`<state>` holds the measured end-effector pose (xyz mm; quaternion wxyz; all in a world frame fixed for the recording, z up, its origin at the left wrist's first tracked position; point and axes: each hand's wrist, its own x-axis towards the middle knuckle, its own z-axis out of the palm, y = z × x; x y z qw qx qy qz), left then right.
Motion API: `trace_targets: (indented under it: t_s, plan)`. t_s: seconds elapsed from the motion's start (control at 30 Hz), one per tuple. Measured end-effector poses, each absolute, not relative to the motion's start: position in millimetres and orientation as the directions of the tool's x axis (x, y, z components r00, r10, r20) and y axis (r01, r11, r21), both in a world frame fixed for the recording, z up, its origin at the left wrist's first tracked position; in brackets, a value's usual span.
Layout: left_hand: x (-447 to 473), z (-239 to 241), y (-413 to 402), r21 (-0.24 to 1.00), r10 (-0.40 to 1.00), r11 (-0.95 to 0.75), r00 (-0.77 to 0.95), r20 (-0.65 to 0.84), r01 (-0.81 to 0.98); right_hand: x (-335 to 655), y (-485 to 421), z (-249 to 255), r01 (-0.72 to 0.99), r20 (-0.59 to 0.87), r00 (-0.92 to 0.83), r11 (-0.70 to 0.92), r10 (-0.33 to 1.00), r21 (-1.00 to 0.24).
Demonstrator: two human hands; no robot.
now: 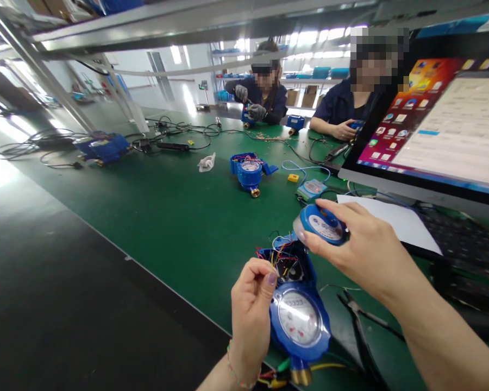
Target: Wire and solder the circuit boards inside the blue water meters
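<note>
A blue water meter (299, 317) with a round clear dial and a brass end lies in front of me. Behind the dial its box (291, 266) stands open, showing a circuit part and thin red, yellow, white and black wires. My left hand (252, 304) is closed in a pinch at the left edge of this box, beside the wires; what the fingertips hold is hidden. Above the box, my right hand (356, 239) grips a round blue piece (324, 224) with a white printed label and a pale translucent edge, between thumb and fingers.
Black-handled pliers (361, 320) lie right of the meter, near clip leads. Another opened blue meter (249, 171) stands further back. A monitor (436, 119), keyboard (448, 233) and white paper (391, 220) are on the right. Two people (264, 87) sit across the green table (179, 217).
</note>
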<state>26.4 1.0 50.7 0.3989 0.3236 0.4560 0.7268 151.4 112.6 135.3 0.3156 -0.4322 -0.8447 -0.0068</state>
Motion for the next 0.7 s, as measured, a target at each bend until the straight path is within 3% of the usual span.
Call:
trace_targets:
  t_s: [0.27,0.47,0.6,0.7]
  plan:
    - [26,50,2,0.918,0.87,-0.259,-0.485,0.087,-0.3,117,102,133,0.781,0.405,-0.581,0.624,0.706,0.034]
    - [25,51,2,0.908,0.872,-0.279,-0.478,0.103,-0.313,115,86,131,0.807,0.345,-0.575,0.583,0.742,0.092]
    - [25,51,2,0.908,0.878,-0.268,-0.471,0.092,-0.322,116,83,134,0.791,0.386,-0.576,0.61,0.72,0.042]
    - [24,50,1,0.913,0.873,-0.26,-0.482,0.083,-0.315,138,86,146,0.787,0.508,-0.444,0.592,0.738,-0.174]
